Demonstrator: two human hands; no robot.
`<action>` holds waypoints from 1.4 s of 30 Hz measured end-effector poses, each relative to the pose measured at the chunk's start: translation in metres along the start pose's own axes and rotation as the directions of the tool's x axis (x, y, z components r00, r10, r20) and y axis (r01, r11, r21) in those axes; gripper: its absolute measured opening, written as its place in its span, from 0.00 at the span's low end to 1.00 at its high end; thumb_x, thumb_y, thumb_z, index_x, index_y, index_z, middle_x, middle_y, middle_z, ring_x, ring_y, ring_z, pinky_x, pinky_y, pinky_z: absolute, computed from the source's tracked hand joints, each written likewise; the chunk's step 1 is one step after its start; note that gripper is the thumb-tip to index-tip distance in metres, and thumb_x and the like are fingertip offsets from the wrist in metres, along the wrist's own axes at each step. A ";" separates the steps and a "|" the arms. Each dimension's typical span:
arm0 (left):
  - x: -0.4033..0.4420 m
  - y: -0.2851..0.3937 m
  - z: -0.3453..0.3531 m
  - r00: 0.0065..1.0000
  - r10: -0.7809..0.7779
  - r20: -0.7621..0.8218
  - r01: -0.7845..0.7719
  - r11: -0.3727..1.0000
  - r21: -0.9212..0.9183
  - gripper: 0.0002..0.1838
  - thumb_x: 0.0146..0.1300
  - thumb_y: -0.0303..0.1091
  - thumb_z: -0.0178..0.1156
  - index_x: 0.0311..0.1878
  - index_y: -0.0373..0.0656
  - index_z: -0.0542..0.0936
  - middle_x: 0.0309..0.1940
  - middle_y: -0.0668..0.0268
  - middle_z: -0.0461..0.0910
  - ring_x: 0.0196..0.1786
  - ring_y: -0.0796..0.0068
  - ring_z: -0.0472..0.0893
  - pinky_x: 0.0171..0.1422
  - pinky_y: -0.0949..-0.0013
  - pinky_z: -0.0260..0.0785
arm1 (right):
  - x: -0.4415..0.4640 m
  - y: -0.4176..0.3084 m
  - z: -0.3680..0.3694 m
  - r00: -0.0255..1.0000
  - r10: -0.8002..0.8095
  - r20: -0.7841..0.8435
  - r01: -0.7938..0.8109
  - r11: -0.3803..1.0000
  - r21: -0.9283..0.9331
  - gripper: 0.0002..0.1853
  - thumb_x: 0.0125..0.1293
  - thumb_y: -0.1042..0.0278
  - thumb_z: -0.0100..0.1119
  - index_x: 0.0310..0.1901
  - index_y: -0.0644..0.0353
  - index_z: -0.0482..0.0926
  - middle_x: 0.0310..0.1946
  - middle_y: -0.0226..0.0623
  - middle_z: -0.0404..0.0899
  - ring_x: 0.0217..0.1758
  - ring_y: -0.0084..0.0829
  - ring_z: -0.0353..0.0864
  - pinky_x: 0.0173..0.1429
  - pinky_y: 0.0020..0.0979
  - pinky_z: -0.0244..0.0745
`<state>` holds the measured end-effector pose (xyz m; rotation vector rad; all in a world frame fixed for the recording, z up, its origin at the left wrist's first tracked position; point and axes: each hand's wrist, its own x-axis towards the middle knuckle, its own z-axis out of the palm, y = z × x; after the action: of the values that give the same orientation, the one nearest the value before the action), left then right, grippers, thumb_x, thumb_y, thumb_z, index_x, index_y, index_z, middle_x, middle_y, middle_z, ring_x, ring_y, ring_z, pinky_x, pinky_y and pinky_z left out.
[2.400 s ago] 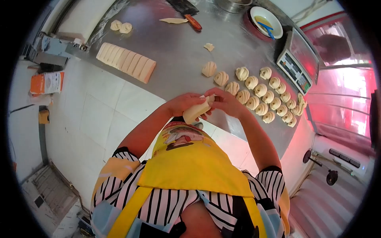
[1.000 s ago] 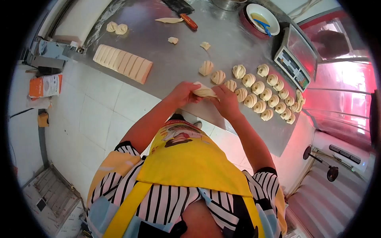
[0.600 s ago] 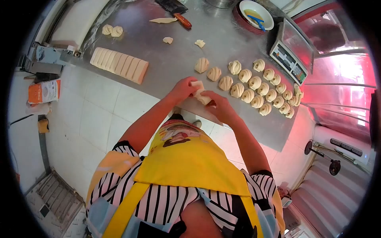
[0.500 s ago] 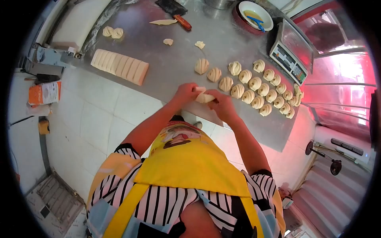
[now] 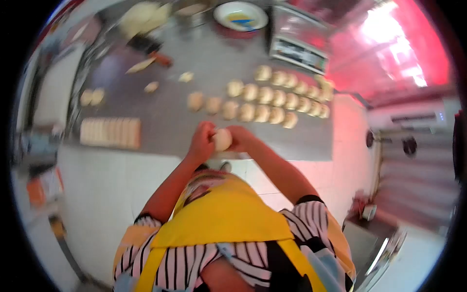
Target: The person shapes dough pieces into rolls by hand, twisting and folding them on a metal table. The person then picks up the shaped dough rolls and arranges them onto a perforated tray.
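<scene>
Between my two hands, over the table's near edge, is a pale piece of dough point(image 5: 223, 139), rounded on the side that shows. My left hand point(image 5: 204, 139) grips it from the left with curled fingers. From the right, my right hand point(image 5: 238, 138) closes on the same piece. Just beyond my hands, several shaped dough rolls point(image 5: 247, 112) stand in rows running to the right. To the left lies a dough log cut into slices point(image 5: 111, 133). The picture is blurred, so the fingertips are not sharp.
A scale point(image 5: 299, 51) stands at the back right. Beside it is a white bowl point(image 5: 241, 15) with yellow liquid and a blue utensil. A red-handled scraper point(image 5: 160, 59), dough scraps point(image 5: 152, 87) and two dough rolls point(image 5: 92, 97) lie on the metal table point(image 5: 165, 109).
The camera view has turned, so the table and its dough appear shifted left and rotated. The dough in my hands now looks rounder, where before it was a longer strip.
</scene>
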<state>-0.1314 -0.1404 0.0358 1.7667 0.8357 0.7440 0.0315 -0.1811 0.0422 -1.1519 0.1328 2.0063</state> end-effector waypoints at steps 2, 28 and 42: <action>0.006 -0.003 0.017 0.993 0.114 0.001 -0.114 0.993 -0.037 0.14 0.48 0.21 0.56 0.40 0.40 0.70 0.41 0.58 0.71 0.40 0.62 0.73 0.46 0.67 0.68 | 0.020 0.010 -0.037 0.992 -0.107 0.073 0.104 0.994 0.046 0.12 0.63 0.65 0.44 0.43 0.60 0.74 0.41 0.41 0.77 0.45 0.39 0.79 0.52 0.46 0.76; 0.029 -0.062 0.098 0.814 -0.198 0.545 0.348 0.919 -0.186 0.10 0.55 0.24 0.50 0.41 0.40 0.72 0.30 0.65 0.75 0.21 0.78 0.72 0.19 0.73 0.63 | -0.028 0.045 -0.103 0.733 -0.642 -0.224 0.066 0.395 -0.916 0.12 0.62 0.65 0.51 0.45 0.59 0.67 0.30 0.50 0.78 0.30 0.44 0.81 0.31 0.41 0.75; 0.034 -0.048 0.091 0.743 -0.393 0.541 0.426 0.902 0.070 0.13 0.54 0.28 0.57 0.44 0.40 0.71 0.39 0.60 0.79 0.41 0.67 0.78 0.41 0.64 0.72 | 0.012 0.055 -0.135 0.579 -0.801 -0.152 -0.036 0.161 -0.986 0.20 0.48 0.67 0.62 0.43 0.59 0.68 0.31 0.48 0.79 0.35 0.52 0.79 0.39 0.44 0.74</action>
<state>-0.0490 -0.1470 -0.0342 1.5387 0.7531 -0.0447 0.0829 -0.2716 -0.0607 -2.3323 -1.1441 0.7938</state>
